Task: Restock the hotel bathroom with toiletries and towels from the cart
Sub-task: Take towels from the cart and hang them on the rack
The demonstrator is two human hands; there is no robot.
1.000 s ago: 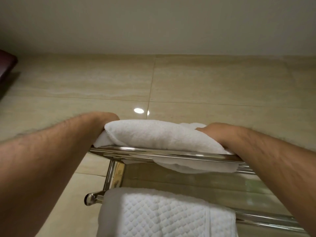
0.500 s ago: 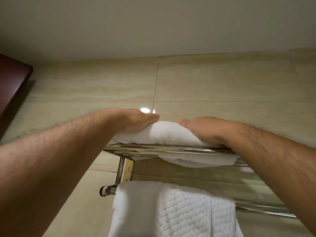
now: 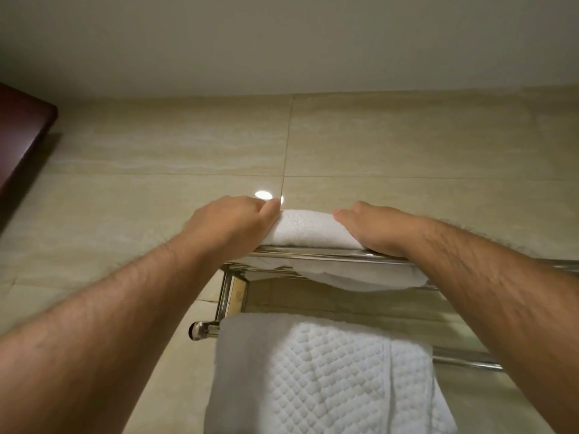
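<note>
The fingertips of both hands are hidden beyond the soft folded towel, which is laid on the chrome rack, near its left end. Its left end is cupped by the bent fingers of the left hand; its right end is pressed by the flat right hand. A waffle-textured towel, cut off below, is draped over the lower bar.

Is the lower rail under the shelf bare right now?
No, a white waffle-weave towel hangs draped over the lower rail.
</note>
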